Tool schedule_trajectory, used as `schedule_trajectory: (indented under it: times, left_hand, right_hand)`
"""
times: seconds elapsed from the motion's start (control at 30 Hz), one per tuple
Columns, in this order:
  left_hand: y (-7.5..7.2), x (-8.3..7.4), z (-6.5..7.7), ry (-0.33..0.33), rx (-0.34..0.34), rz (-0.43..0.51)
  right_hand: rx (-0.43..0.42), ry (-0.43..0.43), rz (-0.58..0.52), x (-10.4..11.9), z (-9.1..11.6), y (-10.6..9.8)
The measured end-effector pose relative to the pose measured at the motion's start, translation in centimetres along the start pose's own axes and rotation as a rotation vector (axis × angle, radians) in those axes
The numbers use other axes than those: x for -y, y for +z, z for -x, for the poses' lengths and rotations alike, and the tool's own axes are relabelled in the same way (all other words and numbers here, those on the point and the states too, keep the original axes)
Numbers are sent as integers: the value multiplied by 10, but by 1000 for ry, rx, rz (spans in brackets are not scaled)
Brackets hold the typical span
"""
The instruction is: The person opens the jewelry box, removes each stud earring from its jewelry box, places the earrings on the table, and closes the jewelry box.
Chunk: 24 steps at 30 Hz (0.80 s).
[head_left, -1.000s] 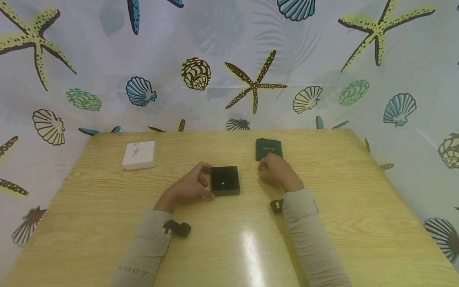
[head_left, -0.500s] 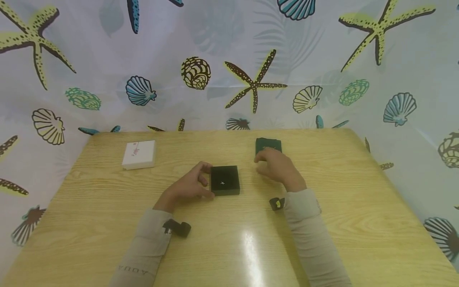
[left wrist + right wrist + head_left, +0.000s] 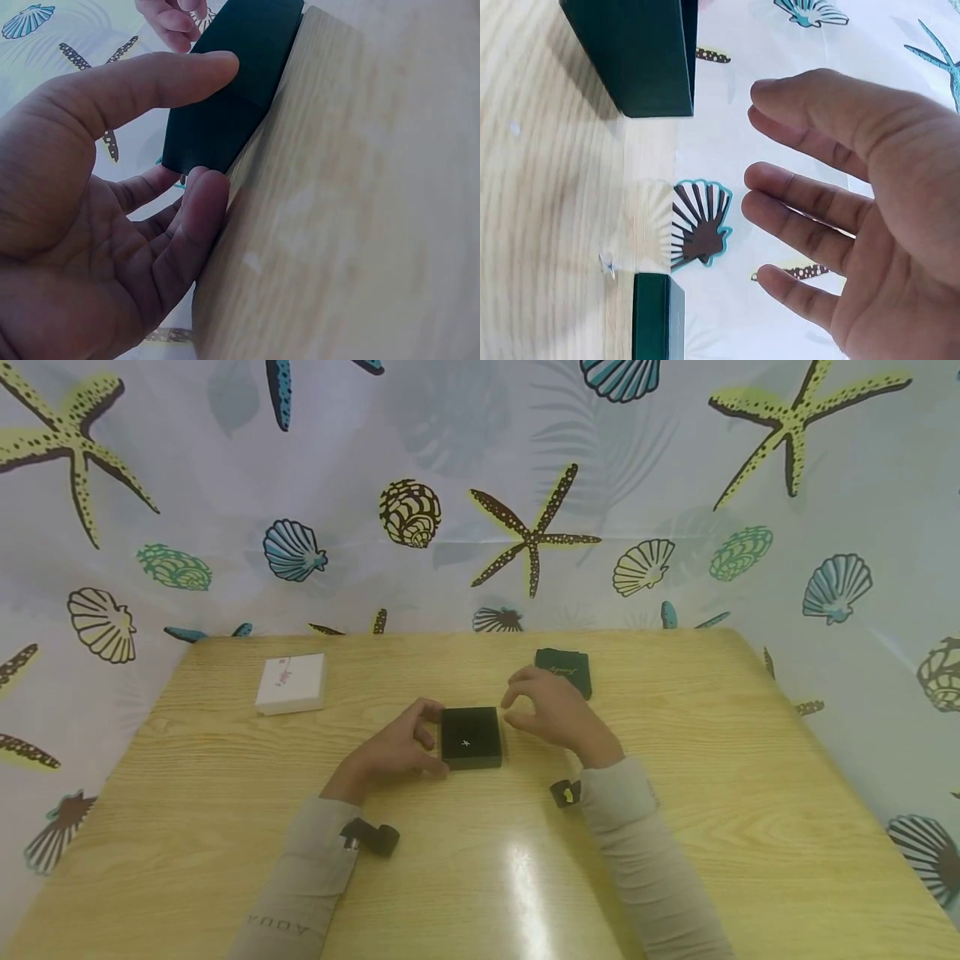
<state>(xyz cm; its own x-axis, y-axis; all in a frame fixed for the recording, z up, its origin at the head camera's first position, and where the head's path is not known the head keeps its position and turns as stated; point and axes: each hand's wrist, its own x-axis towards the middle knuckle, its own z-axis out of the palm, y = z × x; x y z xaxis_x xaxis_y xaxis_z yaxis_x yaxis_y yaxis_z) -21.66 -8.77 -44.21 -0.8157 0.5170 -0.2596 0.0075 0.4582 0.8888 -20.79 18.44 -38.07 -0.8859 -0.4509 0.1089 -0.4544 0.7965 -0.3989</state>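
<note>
A dark green jewelry box [image 3: 471, 739] lies uncovered on the table, a small silver star-shaped piece [image 3: 466, 743] on its black insert. My left hand [image 3: 401, 745] holds the box by its left side. In the left wrist view its thumb [image 3: 199, 77] lies on the green wall, with fingers at another edge. Just right of the box hovers my right hand [image 3: 551, 708], fingers loosely bent and apart; in the right wrist view nothing shows between them. Behind that hand, partly covered by it, is the matching green lid [image 3: 570, 667] with gold lettering.
A white box [image 3: 291, 683] with a pinkish print stands at the back left of the wooden table [image 3: 420, 877]. A tiny shiny thing [image 3: 607, 264], too blurred to tell, shows near the lid. A shell-patterned cloth [image 3: 450, 443] hangs behind the table.
My right hand has moved left from the front of the lid to beside the box, and its thumb and forefinger have spread apart. The left hand and the box have stayed put.
</note>
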Motion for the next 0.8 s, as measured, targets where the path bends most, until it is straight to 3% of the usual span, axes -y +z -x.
schedule_trajectory:
  times: [0.33, 0.8]
  left_hand:
    - [0, 1, -1, -5, -6, -17]
    - [0, 0, -1, 0, -3, -20]
  right_hand:
    - [6, -113, 50, 12, -7, 14]
    - [30, -177, 116, 29, -12, 28]
